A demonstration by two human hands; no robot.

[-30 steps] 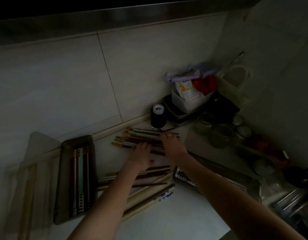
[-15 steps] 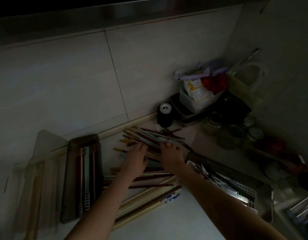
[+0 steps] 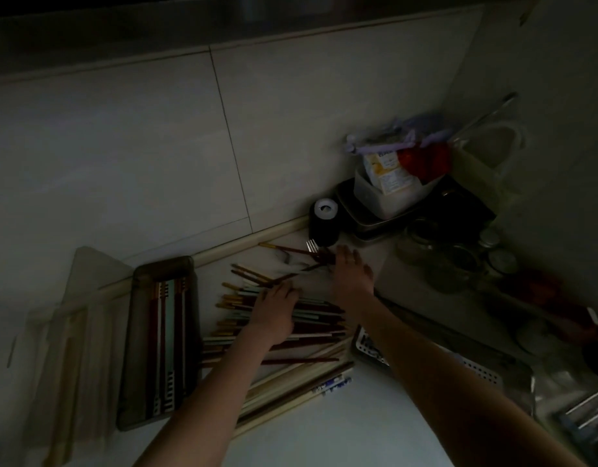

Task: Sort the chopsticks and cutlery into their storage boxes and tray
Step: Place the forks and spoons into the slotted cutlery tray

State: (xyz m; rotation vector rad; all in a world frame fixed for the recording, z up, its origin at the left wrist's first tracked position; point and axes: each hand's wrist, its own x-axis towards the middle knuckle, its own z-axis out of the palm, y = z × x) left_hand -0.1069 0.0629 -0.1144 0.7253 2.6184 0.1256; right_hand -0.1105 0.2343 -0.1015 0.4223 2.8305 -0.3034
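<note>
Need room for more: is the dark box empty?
No. The dark box lies open with several chopsticks inside.

No readable text. Yellow-white packet (image 3: pixel 386 175) in the corner tub shows print, too blurred to read; blue marks on chopstick ends (image 3: pixel 331 385) also illegible.
</note>
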